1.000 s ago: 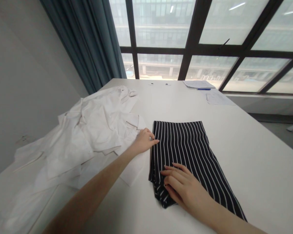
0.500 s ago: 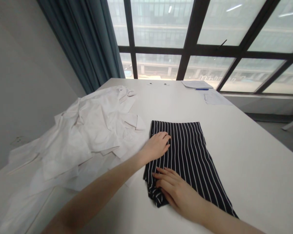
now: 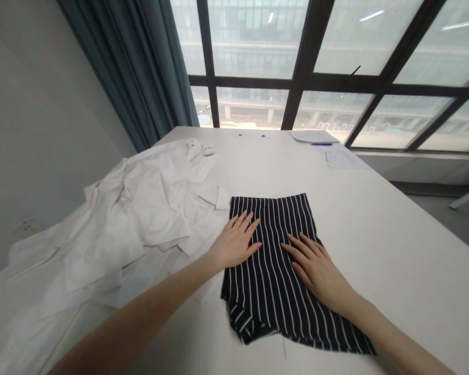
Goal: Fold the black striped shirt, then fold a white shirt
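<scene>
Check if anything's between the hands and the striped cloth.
Nothing visible: the left hand and right hand rest on the striped cloth, fingers spread. The white fabric lies to its left.

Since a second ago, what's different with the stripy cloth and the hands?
The left hand went from the striped cloth's left edge onto its top, fingers spread. The right hand slid away from the near left corner, farther right and forward, and lies spread too. The cloth shifted a little left. The white fabric and blue pen stayed put.
</scene>
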`<state>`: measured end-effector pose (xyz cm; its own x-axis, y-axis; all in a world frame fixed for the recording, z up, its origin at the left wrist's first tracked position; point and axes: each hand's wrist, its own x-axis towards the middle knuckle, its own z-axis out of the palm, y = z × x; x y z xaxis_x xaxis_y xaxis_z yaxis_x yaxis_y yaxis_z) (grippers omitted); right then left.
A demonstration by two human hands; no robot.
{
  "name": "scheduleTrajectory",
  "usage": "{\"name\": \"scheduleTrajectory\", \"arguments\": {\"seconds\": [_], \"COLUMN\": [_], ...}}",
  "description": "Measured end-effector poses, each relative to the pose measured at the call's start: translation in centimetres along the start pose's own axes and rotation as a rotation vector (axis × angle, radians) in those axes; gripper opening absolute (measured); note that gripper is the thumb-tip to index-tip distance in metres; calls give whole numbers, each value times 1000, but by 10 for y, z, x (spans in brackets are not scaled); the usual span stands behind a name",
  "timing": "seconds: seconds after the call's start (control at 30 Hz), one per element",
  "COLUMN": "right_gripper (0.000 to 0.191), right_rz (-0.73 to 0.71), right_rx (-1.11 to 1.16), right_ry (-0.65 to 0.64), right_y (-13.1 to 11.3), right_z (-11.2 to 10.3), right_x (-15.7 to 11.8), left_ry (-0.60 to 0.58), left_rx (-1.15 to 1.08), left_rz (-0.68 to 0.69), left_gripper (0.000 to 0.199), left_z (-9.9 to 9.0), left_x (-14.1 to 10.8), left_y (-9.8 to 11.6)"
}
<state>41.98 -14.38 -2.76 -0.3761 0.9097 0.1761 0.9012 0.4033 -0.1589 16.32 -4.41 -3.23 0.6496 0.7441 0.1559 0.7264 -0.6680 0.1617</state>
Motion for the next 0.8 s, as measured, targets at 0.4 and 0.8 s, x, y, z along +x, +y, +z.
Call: {"name": "scheduleTrajectory", "arguments": {"seconds": [0.4, 0.8], "right_gripper": [40, 57], "right_rz": [154, 311], "right_rx": [-79, -92], "right_ry": [53, 44], "right_y": [57, 62], "right_z": [-6, 24], "right_x": [85, 88], "left_ry": [14, 24], "left_rx": [-15, 30], "left_rz": [-139, -239], "left_gripper": [69, 55], "left_z": [1, -5], "left_x": [28, 39], "left_y": [-40, -46]}}
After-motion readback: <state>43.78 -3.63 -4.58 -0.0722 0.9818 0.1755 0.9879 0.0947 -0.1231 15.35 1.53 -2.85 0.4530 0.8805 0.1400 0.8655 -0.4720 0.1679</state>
